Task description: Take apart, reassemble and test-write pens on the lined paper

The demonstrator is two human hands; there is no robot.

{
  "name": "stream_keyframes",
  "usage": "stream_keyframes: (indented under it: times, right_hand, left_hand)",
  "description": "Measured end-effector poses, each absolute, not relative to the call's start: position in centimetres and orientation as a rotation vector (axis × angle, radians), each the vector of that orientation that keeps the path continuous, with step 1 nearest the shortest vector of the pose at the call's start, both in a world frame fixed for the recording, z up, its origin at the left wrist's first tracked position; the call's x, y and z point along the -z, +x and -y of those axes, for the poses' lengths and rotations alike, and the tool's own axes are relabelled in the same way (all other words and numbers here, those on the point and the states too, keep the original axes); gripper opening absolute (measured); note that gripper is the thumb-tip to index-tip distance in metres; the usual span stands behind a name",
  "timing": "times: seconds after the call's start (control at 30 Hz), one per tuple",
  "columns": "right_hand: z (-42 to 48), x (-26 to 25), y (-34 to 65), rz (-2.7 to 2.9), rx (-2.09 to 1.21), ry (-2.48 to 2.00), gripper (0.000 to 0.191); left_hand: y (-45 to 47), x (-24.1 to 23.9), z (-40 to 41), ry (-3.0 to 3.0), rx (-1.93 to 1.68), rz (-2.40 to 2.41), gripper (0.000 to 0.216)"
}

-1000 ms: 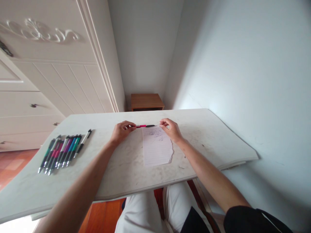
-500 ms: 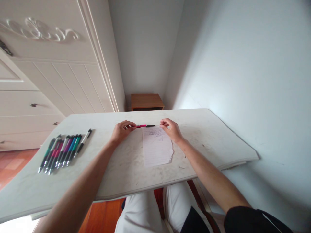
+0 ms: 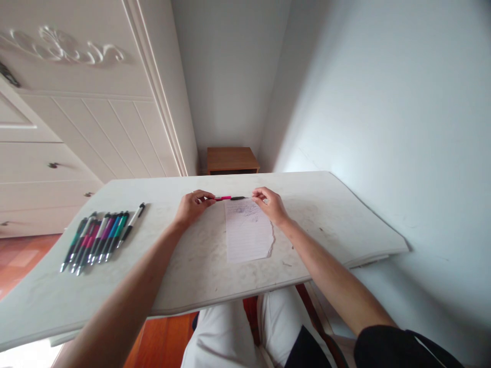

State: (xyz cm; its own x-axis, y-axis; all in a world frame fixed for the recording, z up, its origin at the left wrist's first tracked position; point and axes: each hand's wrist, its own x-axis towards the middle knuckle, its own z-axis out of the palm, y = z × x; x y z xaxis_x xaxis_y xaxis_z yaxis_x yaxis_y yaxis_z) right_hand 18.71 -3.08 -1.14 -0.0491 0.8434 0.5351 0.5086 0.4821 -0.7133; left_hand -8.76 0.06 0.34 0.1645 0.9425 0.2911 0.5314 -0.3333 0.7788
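A pink pen point(image 3: 225, 198) with a black grip lies level above the top edge of a lined sheet of paper point(image 3: 247, 240). Its left end is pinched between the thumb and fingers of my left hand point(image 3: 195, 207). Off the pen's right end, a thin tip points toward my right hand point(image 3: 269, 203). The fingertips of that hand are closed together close to the tip; whatever they hold is too small to make out. Scribbles mark the upper part of the paper, and its lower right side is torn.
Several pens point(image 3: 94, 240) in various colours lie side by side on the left of the white table point(image 3: 184, 276), with a white pen point(image 3: 131, 225) slightly apart. A white cabinet point(image 3: 95, 128) stands at the left, a brown wooden stand point(image 3: 232, 159) beyond the far edge, a wall point(image 3: 383, 128) at the right.
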Motion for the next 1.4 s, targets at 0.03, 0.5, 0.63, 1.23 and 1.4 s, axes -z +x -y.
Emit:
stream_keyframes:
  times: [0.03, 0.5, 0.63, 1.23, 1.4]
  right_hand:
    - [3.07, 1.17, 18.65, 1.707, -0.415, -1.165, 0.013]
    - [3.1, 1.15, 18.69, 1.66, -0.436, -1.178, 0.015]
    - [3.06, 1.23, 18.84, 1.65, -0.433, -1.183, 0.016]
    - [3.17, 1.26, 18.59, 1.644, -0.47, -1.184, 0.015]
    - [3.22, 1.28, 18.32, 1.636, -0.493, -1.187, 0.016]
  left_hand:
    - [-8.75, -0.34, -0.04, 1.935, -1.058, -1.393, 0.028]
    - [-8.79, -0.24, 0.0, 1.928, -1.05, -1.408, 0.027]
    - [-8.83, -0.15, -0.03, 1.916, -1.057, -1.411, 0.027]
    - [-8.7, -0.42, 0.18, 1.898, -1.058, -1.398, 0.026]
    - [-8.76, -0.09, -0.01, 1.924, -1.057, -1.391, 0.027]
